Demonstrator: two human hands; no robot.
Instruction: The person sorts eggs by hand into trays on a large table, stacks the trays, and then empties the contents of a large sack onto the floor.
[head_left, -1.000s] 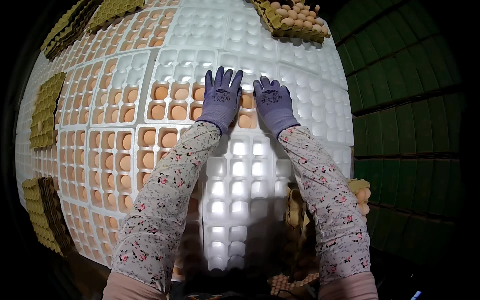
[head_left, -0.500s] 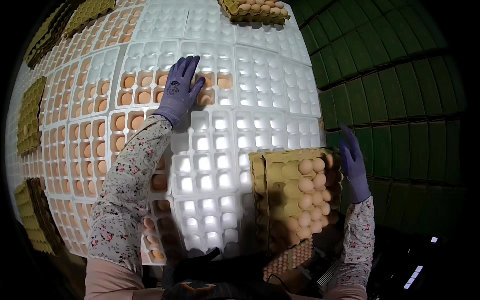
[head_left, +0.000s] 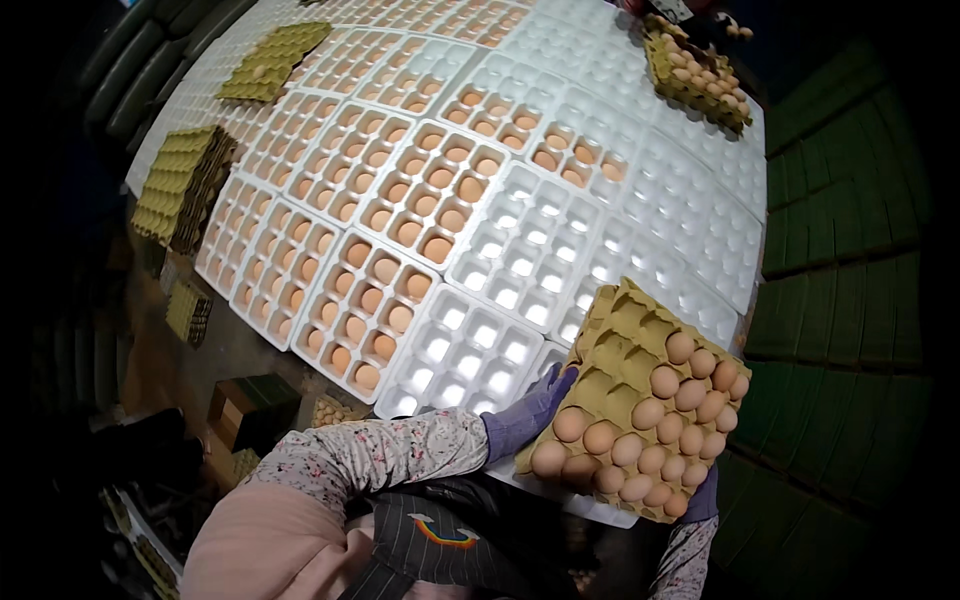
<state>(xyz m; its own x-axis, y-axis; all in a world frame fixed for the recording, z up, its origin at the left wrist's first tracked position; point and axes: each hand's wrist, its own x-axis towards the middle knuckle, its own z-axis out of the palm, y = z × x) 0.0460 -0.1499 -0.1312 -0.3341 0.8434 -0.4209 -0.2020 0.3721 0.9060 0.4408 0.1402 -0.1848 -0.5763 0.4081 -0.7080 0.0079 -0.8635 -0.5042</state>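
Observation:
A yellowish pulp egg tray point(head_left: 608, 352) lies near my body at the right, partly filled with brown eggs point(head_left: 668, 429); its upper-left cups hold none. My left hand point(head_left: 528, 412), in a purple glove, grips the tray's left side, its fingertips partly hidden by the edge. At the lower right corner, my right hand point(head_left: 703, 496) holds the tray from the side, mostly covered by it. White foam trays point(head_left: 466, 352) with square cells spread over the table beyond. Those on the left contain eggs, while a foam tray in the middle point(head_left: 586, 160) has only several.
Stacks of empty pulp trays point(head_left: 178, 185) stand along the table's left edge. Another pulp tray with eggs point(head_left: 700, 75) sits at the far right, beside a partly visible person. Green boxes point(head_left: 830, 310) are piled to the right. An open box point(head_left: 252, 410) is at lower left.
The view has turned. My left hand has left the half-filled foam tray and come back to the pulp tray's left side. My right hand, earlier open beside the tray, now holds its lower right corner.

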